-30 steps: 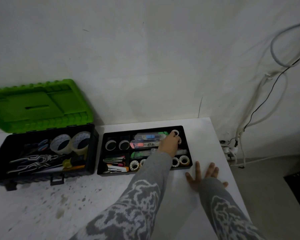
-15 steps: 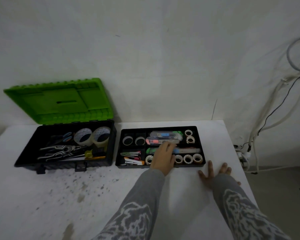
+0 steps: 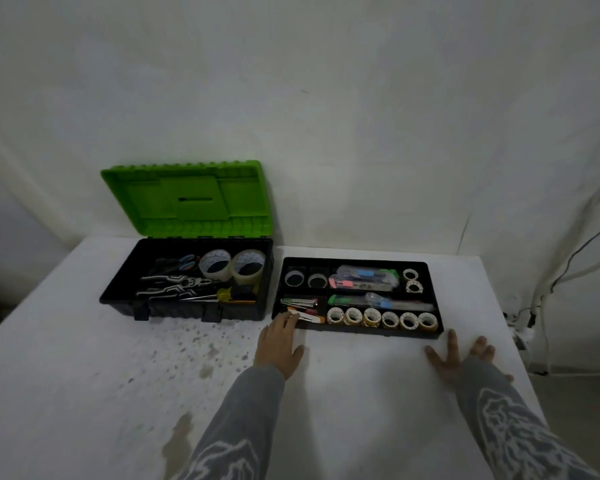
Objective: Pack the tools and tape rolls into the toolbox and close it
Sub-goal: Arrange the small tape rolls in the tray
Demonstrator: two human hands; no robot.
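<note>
Tray (image 3: 430, 271) lies just beyond open, flat left hand (image 3: 279, 344) and right hand (image 3: 459, 358).

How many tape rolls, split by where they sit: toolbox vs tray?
Large rolls in the toolbox: 2
Small rolls in the tray's front row: 6
Small rolls at its back right: 2
Rolls at its back left: 2
Total: 12

Left hand (image 3: 278, 344) flat, fingers extended toward 12 o'clock. Right hand (image 3: 459, 358) at 3 o'clock, palm down, fingers splayed.
</note>
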